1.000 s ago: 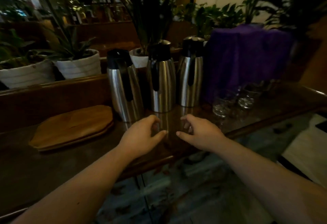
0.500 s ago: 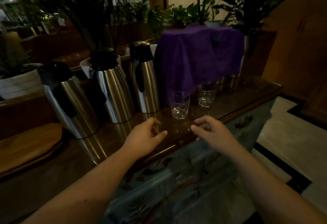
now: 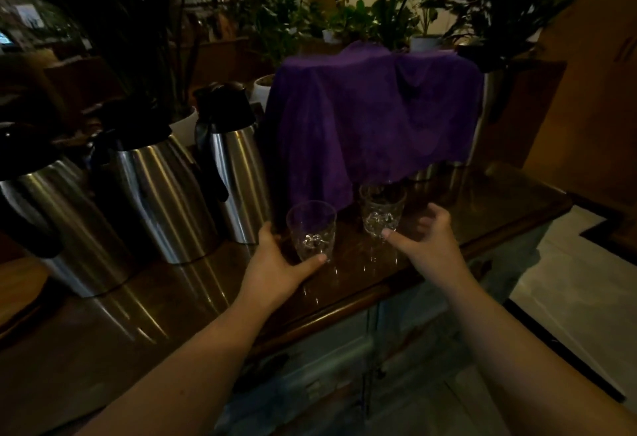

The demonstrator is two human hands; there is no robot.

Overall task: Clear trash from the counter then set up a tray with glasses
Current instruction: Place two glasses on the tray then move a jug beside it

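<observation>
Two clear cut glasses stand on the dark wooden counter (image 3: 489,208) in front of a purple cloth. My left hand (image 3: 275,263) cups the left glass (image 3: 312,229); its thumb lies against the front of the base and its fingers curl a little apart from the glass's left side. The right glass (image 3: 381,210) stands slightly farther back. My right hand (image 3: 429,241) is spread just to its right, thumb tip near its base, holding nothing. A corner of the wooden tray (image 3: 19,284) shows at the far left edge.
Three steel carafes with black lids (image 3: 238,173) (image 3: 155,194) (image 3: 51,222) stand in a row left of the glasses. The purple cloth (image 3: 372,118) drapes over something tall, with metal bases showing under its right hem. Potted plants stand behind. The counter ends at the right, above a pale floor.
The view swung right, from the tray and carafes toward the glasses. Both hands moved forward over the counter, and each now flanks one glass; the left thumb has reached the left glass.
</observation>
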